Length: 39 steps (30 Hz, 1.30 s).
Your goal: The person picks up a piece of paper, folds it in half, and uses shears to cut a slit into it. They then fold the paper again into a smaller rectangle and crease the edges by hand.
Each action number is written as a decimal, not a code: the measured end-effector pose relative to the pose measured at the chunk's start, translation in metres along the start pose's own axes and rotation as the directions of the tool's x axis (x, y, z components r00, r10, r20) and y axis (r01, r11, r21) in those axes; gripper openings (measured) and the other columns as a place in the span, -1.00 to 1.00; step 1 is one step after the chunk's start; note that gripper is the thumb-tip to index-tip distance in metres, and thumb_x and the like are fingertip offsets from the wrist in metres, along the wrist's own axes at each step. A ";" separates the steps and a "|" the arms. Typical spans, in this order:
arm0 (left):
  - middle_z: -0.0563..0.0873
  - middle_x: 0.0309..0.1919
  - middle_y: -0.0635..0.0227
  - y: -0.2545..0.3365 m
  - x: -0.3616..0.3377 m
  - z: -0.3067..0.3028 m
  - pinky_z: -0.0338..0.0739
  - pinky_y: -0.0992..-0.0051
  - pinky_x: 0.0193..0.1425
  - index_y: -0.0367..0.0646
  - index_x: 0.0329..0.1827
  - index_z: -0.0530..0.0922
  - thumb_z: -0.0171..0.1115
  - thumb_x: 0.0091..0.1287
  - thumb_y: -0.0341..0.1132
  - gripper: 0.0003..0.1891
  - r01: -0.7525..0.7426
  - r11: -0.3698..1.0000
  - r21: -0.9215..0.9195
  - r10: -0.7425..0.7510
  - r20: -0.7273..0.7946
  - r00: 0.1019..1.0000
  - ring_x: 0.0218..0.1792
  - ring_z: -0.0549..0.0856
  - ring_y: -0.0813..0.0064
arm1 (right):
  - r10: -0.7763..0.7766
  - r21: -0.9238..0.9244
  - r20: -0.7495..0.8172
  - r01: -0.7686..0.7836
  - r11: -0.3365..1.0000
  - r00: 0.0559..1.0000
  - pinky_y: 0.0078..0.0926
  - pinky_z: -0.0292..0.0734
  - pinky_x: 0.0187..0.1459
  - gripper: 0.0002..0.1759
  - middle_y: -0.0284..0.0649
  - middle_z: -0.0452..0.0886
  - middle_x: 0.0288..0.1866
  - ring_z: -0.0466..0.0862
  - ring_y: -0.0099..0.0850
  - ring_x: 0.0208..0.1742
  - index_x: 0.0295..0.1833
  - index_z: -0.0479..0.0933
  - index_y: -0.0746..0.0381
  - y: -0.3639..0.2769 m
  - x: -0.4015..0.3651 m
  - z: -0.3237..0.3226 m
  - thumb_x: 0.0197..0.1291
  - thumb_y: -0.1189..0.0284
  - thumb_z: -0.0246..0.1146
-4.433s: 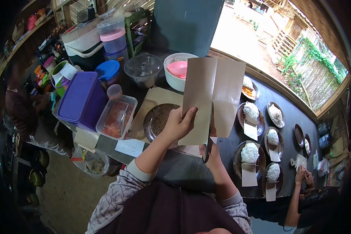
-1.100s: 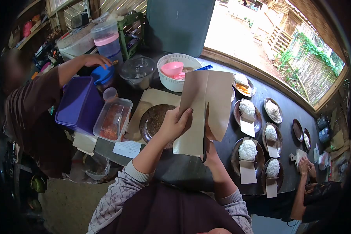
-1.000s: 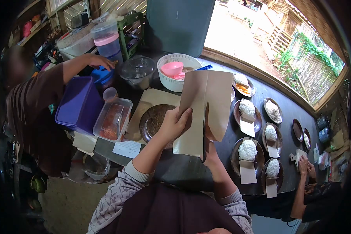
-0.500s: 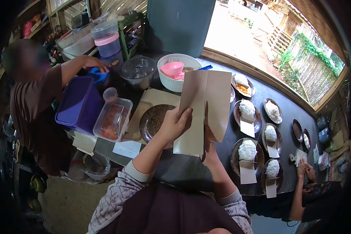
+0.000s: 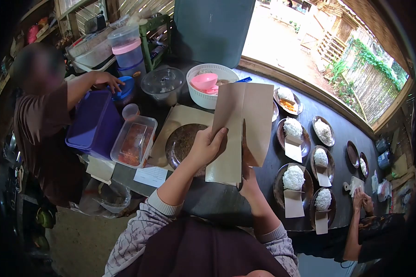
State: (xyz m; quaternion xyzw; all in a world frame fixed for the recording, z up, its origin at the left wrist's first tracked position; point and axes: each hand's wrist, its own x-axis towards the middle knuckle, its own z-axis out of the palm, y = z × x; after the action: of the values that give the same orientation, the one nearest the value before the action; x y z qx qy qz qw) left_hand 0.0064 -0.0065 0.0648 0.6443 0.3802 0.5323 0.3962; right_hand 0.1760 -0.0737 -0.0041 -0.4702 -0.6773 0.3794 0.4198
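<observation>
In front of me, my left hand (image 5: pixel 210 147) pinches a folded sheet of brown paper (image 5: pixel 258 115), thumb on its near face. My right hand (image 5: pixel 249 183) is closed round scissors (image 5: pixel 244 138) below the sheet. A long dark blade runs up along the cut between the paper's two parts. The scissors' handles are mostly hidden by my fingers and the paper. Behind my left wrist, a dark round plate (image 5: pixel 182 144) rests on flat brown paper (image 5: pixel 164 134).
Several brown plates with rice mounds (image 5: pixel 293 177) and folded paper pieces stand at right. Left are a clear tub of orange food (image 5: pixel 133 143), a purple container (image 5: pixel 90 121) and a co-worker (image 5: pixel 44 111). Another person's hands (image 5: pixel 363 201) hold a pale board. A white basket (image 5: pixel 203 94) stands behind.
The co-worker at left has moved the blue-lidded container slightly, with a hand now over its lid. My hands, the paper and the scissors have barely shifted.
</observation>
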 end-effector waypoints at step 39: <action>0.43 -0.68 0.45 0.004 -0.008 0.011 0.32 0.58 -0.51 -0.27 -0.34 0.44 0.00 0.38 -0.28 -0.78 0.118 0.990 -0.078 -0.104 0.167 0.980 -0.61 0.37 0.69 | 0.094 0.523 -0.018 -0.071 0.850 0.995 -0.41 0.28 0.17 -0.40 -0.13 0.39 0.15 0.39 -0.38 0.16 0.23 0.19 0.42 0.000 0.000 -0.002 0.10 0.46 0.21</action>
State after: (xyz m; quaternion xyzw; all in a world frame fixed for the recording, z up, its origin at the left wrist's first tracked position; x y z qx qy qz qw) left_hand 0.0168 -0.0164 0.0643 0.6453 0.3585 0.4711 0.4829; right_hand 0.1777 -0.0738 -0.0038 -0.3754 -0.5195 0.5562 0.5291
